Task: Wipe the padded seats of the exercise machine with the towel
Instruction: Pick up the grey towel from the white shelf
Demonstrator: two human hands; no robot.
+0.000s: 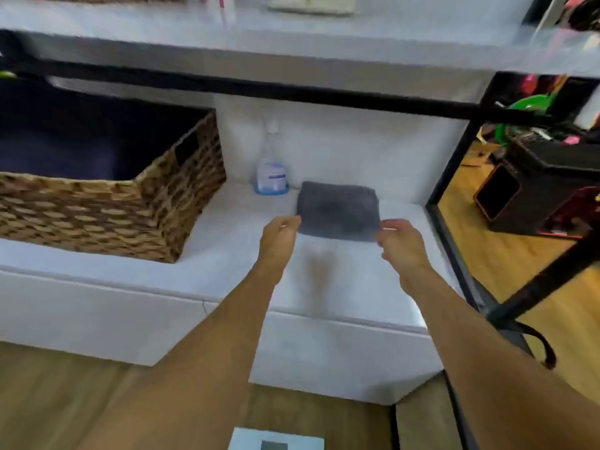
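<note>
A folded dark grey towel (337, 207) lies flat on a white shelf (227, 271), towards the back right. My left hand (279, 235) is at the towel's near left corner, fingers curled, fingertips touching or almost touching its edge. At the near right corner is my right hand (401, 243), fingers apart and just short of the towel. Neither hand clearly grips it. The frame is blurred. No exercise machine is in view.
A clear spray bottle with a blue base (271, 170) stands just behind and left of the towel. A woven basket (130, 203) fills the shelf's left side. A black frame bar (292, 89) crosses overhead, with a black upright (451, 170) at the right. Wooden floor lies below.
</note>
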